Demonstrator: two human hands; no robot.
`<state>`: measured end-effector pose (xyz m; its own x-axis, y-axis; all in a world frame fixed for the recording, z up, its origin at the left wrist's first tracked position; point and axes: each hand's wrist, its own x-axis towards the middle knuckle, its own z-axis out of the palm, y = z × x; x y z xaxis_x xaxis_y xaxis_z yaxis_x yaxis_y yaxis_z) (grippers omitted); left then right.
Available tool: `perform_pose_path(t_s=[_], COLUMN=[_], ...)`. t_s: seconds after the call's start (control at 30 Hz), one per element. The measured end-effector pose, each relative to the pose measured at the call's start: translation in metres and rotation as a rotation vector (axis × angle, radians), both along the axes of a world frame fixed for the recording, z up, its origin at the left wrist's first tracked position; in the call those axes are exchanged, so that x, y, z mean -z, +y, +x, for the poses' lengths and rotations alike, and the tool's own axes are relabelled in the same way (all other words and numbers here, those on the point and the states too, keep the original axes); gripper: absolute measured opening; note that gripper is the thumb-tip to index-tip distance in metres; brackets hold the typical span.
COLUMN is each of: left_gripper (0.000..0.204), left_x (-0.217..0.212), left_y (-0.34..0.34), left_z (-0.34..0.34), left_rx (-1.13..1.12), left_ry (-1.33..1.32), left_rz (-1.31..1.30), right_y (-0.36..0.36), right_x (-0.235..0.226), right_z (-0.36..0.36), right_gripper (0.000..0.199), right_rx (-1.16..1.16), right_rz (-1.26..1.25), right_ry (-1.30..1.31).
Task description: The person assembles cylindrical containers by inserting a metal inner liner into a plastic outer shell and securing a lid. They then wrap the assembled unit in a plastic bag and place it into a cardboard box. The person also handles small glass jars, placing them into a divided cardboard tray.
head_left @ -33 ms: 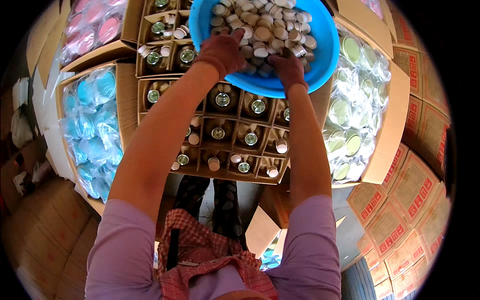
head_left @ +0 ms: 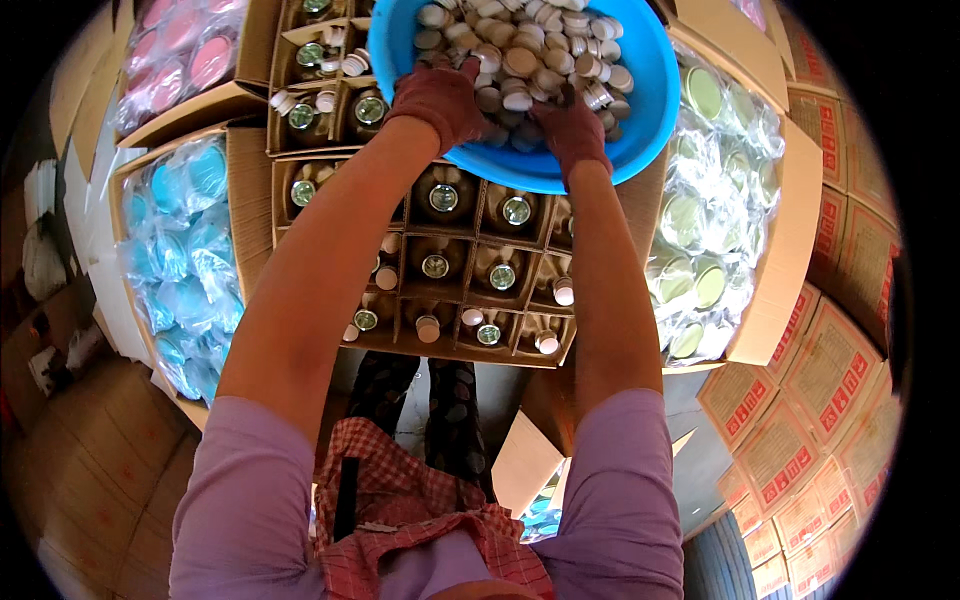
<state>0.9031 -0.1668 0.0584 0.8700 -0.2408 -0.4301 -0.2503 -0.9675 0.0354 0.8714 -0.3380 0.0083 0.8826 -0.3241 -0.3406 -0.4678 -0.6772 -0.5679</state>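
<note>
Both my hands wear dark reddish gloves and reach into a blue basin (head_left: 655, 150) heaped with small pale round caps (head_left: 520, 62). At the basin's near left, my left hand (head_left: 438, 100) lies among the caps, its visible fingers apart. My right hand (head_left: 574, 132) digs into the caps at the near right; one finger stands up while the others are partly buried, so any grip is hidden. Beneath the basin, a divided carton (head_left: 430, 347) holds clear glass bottles (head_left: 444, 198) in its cells. Some cells also have pale caps (head_left: 428, 328) in them.
At left stands a carton of plastic-wrapped blue lids (head_left: 185, 255), with pink lids (head_left: 212, 60) behind it. A carton of wrapped green lids (head_left: 683, 222) is at right. Stacked printed cartons (head_left: 830, 370) rise along the right. An opened carton (head_left: 527, 462) sits low, near my legs.
The basin has shifted slightly left in view. My right hand has moved a little left and up among the caps; my left hand stays in nearly the same place.
</note>
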Motion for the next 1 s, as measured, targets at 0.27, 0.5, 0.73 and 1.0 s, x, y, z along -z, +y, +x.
perform_pose_path(t_s=[0.27,0.5,0.73,1.0], left_gripper=[0.086,0.101,0.103,0.099], left_x=[0.034,0.041,0.070,0.006], left_y=[-0.012,-0.004,0.009,0.003], left_z=[0.018,0.033,0.035,0.008], left_rx=[0.039,0.164,0.101,-0.102], left_ry=[0.262,0.327,0.286,0.325], left_rz=[-0.027,-0.227,-0.607,-0.791], right_y=[0.016,0.003,-0.010,0.039], right_x=[0.015,0.097,0.140,-0.010], right_z=[0.011,0.018,0.010,-0.008], right_gripper=[0.089,0.073,0.047,0.038], right_rx=[-0.009,0.155,-0.385,0.673], right_rz=[0.022,0.604,0.390,1.381], right_ry=[0.077,-0.150,-0.570,-0.268])
